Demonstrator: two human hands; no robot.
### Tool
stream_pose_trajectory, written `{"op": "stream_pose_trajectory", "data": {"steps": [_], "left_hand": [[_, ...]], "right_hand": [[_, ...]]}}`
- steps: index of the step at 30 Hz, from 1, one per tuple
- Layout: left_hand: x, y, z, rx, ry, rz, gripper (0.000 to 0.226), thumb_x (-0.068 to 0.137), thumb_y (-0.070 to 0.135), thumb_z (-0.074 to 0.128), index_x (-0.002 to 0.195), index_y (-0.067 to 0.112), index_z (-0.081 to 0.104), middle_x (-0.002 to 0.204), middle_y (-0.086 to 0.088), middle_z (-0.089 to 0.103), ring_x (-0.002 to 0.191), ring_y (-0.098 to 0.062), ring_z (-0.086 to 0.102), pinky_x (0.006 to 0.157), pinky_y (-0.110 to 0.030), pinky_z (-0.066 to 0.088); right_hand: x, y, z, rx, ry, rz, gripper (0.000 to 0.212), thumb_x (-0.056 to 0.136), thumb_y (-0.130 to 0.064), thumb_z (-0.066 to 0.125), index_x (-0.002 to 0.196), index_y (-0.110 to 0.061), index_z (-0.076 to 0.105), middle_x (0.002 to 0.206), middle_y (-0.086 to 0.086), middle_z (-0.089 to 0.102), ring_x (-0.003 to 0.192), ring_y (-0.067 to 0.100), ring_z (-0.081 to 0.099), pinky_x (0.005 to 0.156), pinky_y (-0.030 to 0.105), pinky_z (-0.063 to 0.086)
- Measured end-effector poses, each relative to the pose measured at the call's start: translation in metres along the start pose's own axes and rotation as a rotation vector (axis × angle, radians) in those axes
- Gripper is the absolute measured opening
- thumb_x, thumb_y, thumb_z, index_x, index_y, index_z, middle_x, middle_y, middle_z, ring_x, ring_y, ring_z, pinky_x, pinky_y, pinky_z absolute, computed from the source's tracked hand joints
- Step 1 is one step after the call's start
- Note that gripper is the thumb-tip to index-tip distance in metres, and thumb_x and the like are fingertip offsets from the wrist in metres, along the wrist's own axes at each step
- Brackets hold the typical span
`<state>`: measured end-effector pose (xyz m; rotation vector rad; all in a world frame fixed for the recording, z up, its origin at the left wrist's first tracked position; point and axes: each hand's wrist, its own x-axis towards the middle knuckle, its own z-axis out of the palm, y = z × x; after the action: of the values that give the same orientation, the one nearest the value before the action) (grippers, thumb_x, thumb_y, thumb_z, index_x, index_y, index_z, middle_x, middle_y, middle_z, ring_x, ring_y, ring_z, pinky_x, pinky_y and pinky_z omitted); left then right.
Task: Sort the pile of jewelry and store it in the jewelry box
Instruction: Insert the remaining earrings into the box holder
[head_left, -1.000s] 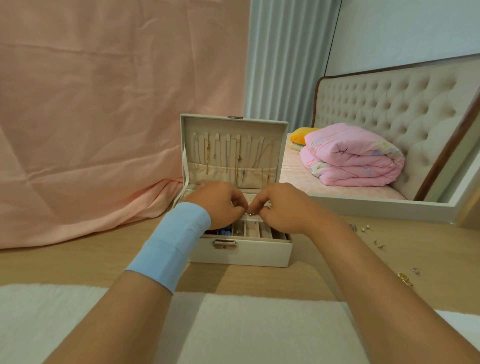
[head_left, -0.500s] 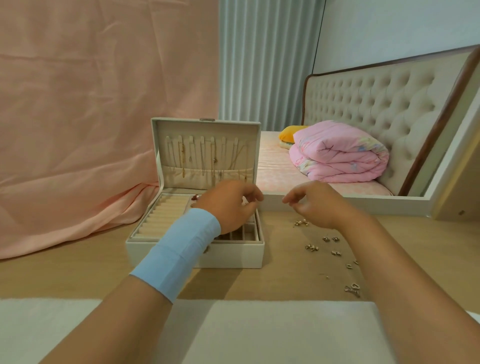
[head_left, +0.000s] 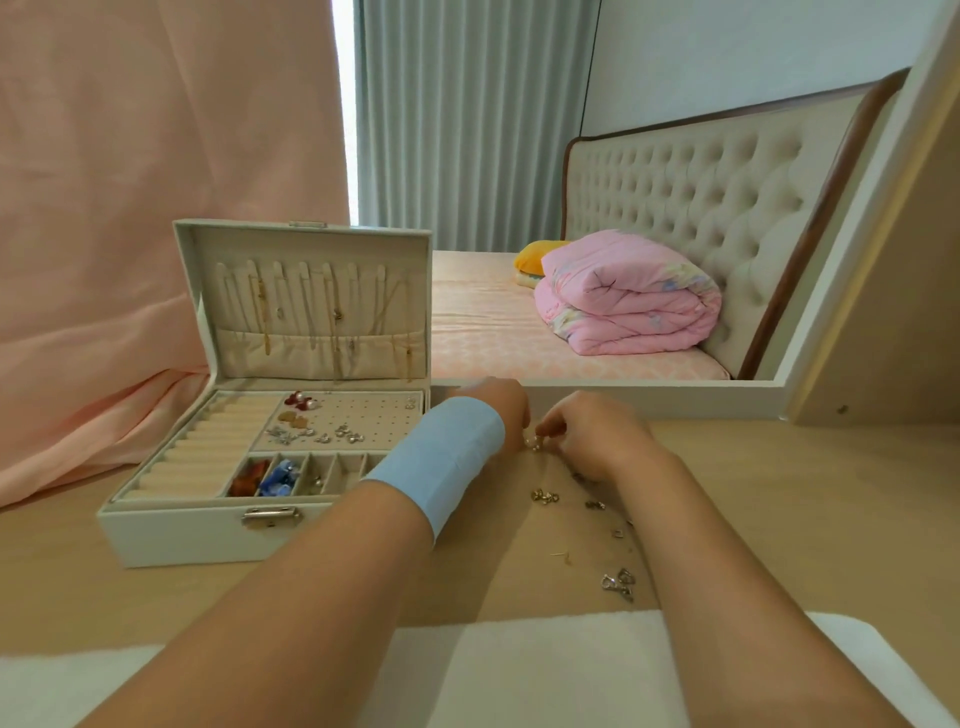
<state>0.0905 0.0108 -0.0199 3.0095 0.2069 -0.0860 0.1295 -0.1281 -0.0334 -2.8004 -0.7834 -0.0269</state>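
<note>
The white jewelry box (head_left: 171, 535) stands open on the left of the wooden table. Chains hang in its lid (head_left: 311, 296), and earrings lie on its perforated pad (head_left: 332, 431) and in its small front compartments. Loose jewelry (head_left: 544, 496) is scattered on the table to the right of the box, with a silver cluster (head_left: 618, 579) nearer me. My left hand (head_left: 498, 410), with a blue wristband, is just right of the box, its fingers hidden. My right hand (head_left: 592, 436) faces it, fingertips pinched on a small silver earring (head_left: 534, 442) at the table surface.
A white cloth (head_left: 519, 670) covers the table's near edge under my forearms. A pink drape (head_left: 130, 208) hangs behind the box. Beyond the table's far edge is a bed with a folded pink duvet (head_left: 628, 296) and a tufted headboard (head_left: 701, 197).
Both hands have left the box and moved right to the loose jewelry on the table. My view has swung right, so the box now sits at the left.
</note>
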Motion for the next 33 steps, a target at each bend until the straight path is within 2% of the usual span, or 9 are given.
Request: {"op": "stream_pose_trajectory", "data": {"steps": [6,11,15,19,21,23,28,30,33], "left_hand": [[0.013,0.005,0.013,-0.025,0.042,-0.093,0.024,0.091,0.029,0.068,0.114,0.021,0.071,0.111,0.000,0.069,0.096,-0.021,0.065,0.083,-0.033,0.056],[0.009,0.006,0.016,-0.007,0.079,-0.110,0.022,0.092,0.023,0.067,0.112,0.017,0.070,0.105,-0.002,0.068,0.090,-0.020,0.066,0.079,-0.031,0.057],[-0.009,0.003,0.004,-0.054,0.187,-0.098,0.017,0.093,0.012,0.059,0.105,0.013,0.070,0.099,-0.005,0.067,0.081,-0.022,0.064,0.072,-0.029,0.056],[-0.038,-0.012,-0.018,-0.199,0.311,-0.057,0.017,0.089,0.014,0.058,0.097,0.017,0.073,0.096,-0.003,0.069,0.082,-0.020,0.065,0.076,-0.034,0.058],[-0.056,-0.023,-0.028,-0.255,0.348,-0.039,0.017,0.091,0.021,0.058,0.103,0.023,0.070,0.100,0.003,0.068,0.088,-0.017,0.064,0.079,-0.032,0.057],[-0.073,-0.036,-0.036,-0.299,0.370,-0.027,0.018,0.093,0.026,0.058,0.107,0.028,0.069,0.102,0.007,0.066,0.092,-0.013,0.062,0.083,-0.030,0.055],[-0.107,-0.078,-0.041,-0.494,0.382,-0.050,0.008,0.090,0.027,0.061,0.092,0.029,0.068,0.086,0.010,0.067,0.081,-0.009,0.062,0.074,-0.026,0.051],[-0.116,-0.095,-0.039,-0.548,0.372,-0.058,0.013,0.092,0.024,0.059,0.092,0.030,0.070,0.085,0.011,0.067,0.081,-0.007,0.062,0.068,-0.021,0.047],[-0.128,-0.117,-0.037,-0.626,0.355,-0.040,0.018,0.093,0.022,0.058,0.099,0.033,0.072,0.093,0.015,0.067,0.084,-0.001,0.060,0.069,-0.017,0.043]], "right_hand": [[0.001,-0.002,0.001,-0.002,0.039,0.006,0.018,0.089,-0.028,0.069,0.096,-0.041,0.079,0.111,-0.012,0.074,0.105,0.018,0.066,0.084,0.027,0.050],[0.000,-0.002,0.000,0.050,0.040,0.014,0.012,0.091,-0.031,0.069,0.089,-0.037,0.078,0.103,-0.014,0.074,0.100,0.015,0.066,0.077,0.027,0.046],[-0.003,-0.006,-0.002,0.338,0.018,0.007,0.014,0.085,-0.028,0.074,0.073,-0.035,0.075,0.091,-0.015,0.075,0.087,0.009,0.067,0.079,0.031,0.054],[-0.010,-0.026,-0.010,0.676,0.008,-0.018,0.013,0.082,-0.018,0.076,0.070,-0.023,0.076,0.079,-0.006,0.076,0.057,0.009,0.066,0.060,0.024,0.050],[-0.013,-0.038,-0.014,0.770,-0.002,-0.037,0.012,0.084,-0.017,0.076,0.073,-0.019,0.072,0.077,-0.007,0.073,0.058,0.013,0.070,0.049,0.019,0.041],[-0.016,-0.052,-0.017,0.855,-0.019,-0.055,0.007,0.086,-0.012,0.073,0.079,-0.014,0.071,0.083,0.000,0.073,0.064,0.019,0.074,0.043,0.021,0.037],[-0.026,-0.085,-0.018,0.995,-0.081,-0.110,0.005,0.087,-0.007,0.069,0.084,-0.010,0.066,0.092,0.010,0.077,0.062,0.022,0.073,0.043,0.024,0.041],[-0.028,-0.097,-0.015,1.038,-0.092,-0.132,0.004,0.088,-0.007,0.067,0.086,-0.010,0.066,0.091,0.009,0.077,0.056,0.020,0.067,0.043,0.024,0.039],[-0.030,-0.111,-0.011,1.112,-0.101,-0.139,0.003,0.093,-0.012,0.069,0.093,-0.011,0.071,0.087,0.007,0.076,0.051,0.016,0.059,0.042,0.024,0.038]]}}
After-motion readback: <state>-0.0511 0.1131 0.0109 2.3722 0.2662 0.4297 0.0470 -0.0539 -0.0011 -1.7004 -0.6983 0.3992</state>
